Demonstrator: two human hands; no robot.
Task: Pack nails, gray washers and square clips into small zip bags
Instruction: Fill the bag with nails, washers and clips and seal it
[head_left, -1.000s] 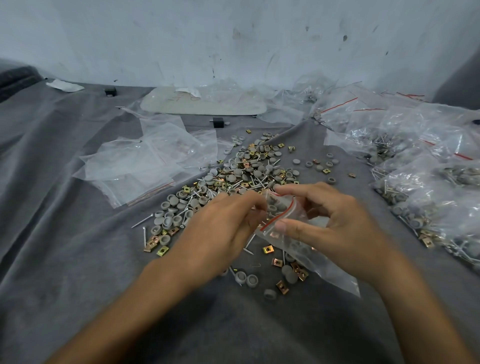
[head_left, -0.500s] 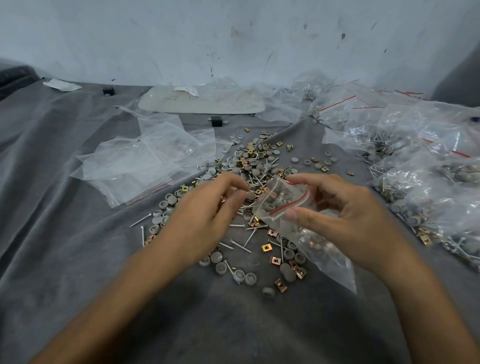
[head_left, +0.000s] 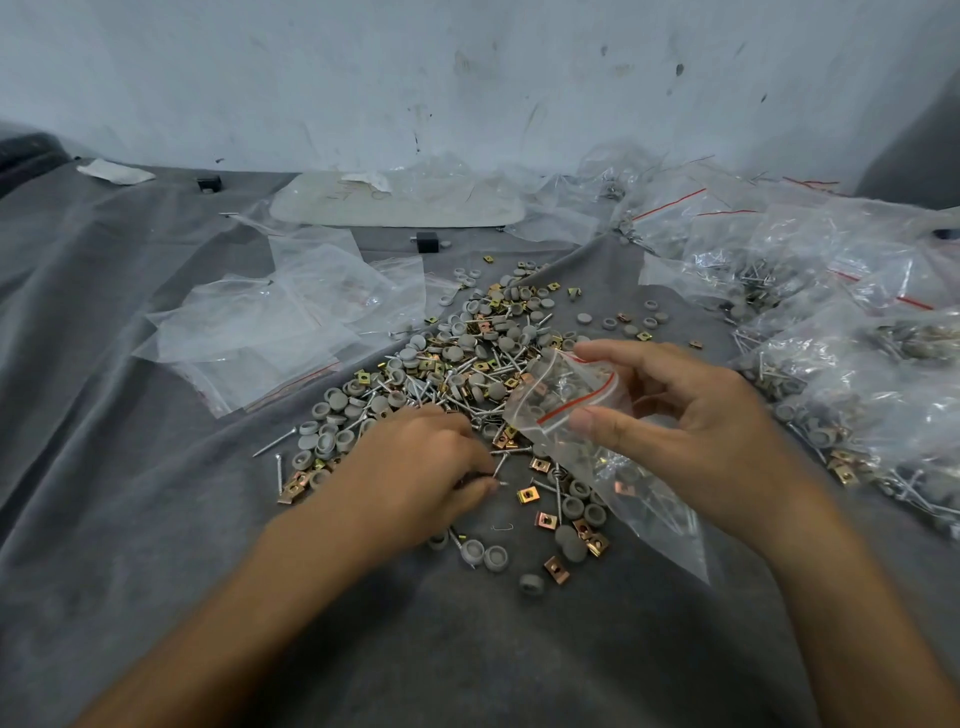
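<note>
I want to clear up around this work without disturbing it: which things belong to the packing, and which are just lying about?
In the job: zip bag held by right hand; nail pinched by left hand; loose pile of nails, washers and clips; empty bags; filled bags.
Lying about: whitish flat panel by the wall; black block; paper scrap.

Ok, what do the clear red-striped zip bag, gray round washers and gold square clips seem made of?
The clear red-striped zip bag looks like thin glossy plastic film, see-through and crinkled. The gray round washers are matte, probably rubber or plastic. The gold square clips seem plated metal, given brassy and coppery glints.
</note>
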